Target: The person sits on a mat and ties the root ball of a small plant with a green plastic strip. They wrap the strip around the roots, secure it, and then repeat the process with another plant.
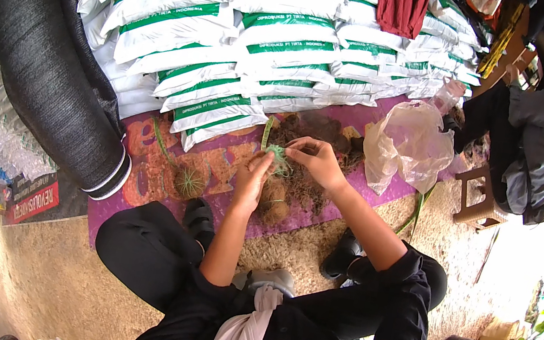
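My left hand pinches a bluish-green stringy tuft between thumb and fingers. Close by on its right, my right hand has thumb and forefinger brought together at the tuft's edge; whatever they grip is too small to make out. Beneath the hands lies a brown fibrous ball. Left of it, a small spiky green plant sits on another round brown ball. A heap of dark brown fibres and roots spreads under and behind my right hand. One narrow green strip stands just beyond the tuft.
Stacked white-and-green sacks line the far side of the purple mat. A crumpled clear plastic bag lies to the right, near a brown stool and another person. A large black mesh roll leans at left.
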A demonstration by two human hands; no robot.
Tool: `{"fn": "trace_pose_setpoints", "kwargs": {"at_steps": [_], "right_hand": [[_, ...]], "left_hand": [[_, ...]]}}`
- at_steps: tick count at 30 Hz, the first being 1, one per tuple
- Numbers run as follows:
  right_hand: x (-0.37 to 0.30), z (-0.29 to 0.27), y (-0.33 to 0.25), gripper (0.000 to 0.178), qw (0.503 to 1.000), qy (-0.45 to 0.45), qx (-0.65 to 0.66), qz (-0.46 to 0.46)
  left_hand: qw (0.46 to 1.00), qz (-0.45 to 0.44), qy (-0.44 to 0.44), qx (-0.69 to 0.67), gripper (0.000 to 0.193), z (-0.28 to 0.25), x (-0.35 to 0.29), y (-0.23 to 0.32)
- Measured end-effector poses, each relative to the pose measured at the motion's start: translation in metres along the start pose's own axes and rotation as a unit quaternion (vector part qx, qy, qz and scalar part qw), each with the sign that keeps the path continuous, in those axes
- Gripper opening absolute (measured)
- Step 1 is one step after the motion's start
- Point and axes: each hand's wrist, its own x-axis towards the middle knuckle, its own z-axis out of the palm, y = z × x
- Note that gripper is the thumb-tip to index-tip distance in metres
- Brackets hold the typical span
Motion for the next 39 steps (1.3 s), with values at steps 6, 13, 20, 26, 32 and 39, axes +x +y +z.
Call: {"fn": "trace_pose_setpoints", "kwargs": {"at_steps": [6, 13, 20, 26, 32, 39], "right_hand": [[0.001, -0.011, -0.007, 0.004, 0.967, -0.001, 0.24, 0.089], [0.004, -0.017, -0.01, 0.002, 0.925, -0.045, 0.375, 0.034], [0.01, -0.044, -0.022, 0.004, 0.97, 0.019, 0.241, -0.01], [0.022, -0.093, -0.013, 0.008, 0.93, 0.22, -0.218, -0.197], [0.007, -0.123, -0.045, 0.015, 0.797, 0.266, -0.519, -0.159], [-0.001, -0.181, -0.071, 0.012, 0.692, 0.275, -0.661, -0.095]], "left_hand": [[0.935, -0.059, -0.125, -0.327, 0.027, -0.014, 0.004, 0.011], [0.873, -0.058, -0.115, -0.47, 0.022, -0.031, 0.007, 0.02], [0.841, -0.051, -0.161, -0.514, 0.021, -0.051, 0.012, 0.037], [0.862, 0.062, -0.158, -0.478, 0.017, -0.086, 0.02, 0.05], [0.869, 0.114, 0.014, -0.482, 0.01, -0.117, 0.032, 0.072], [0.883, 0.297, 0.148, -0.332, 0.016, -0.129, 0.066, 0.13]]}}
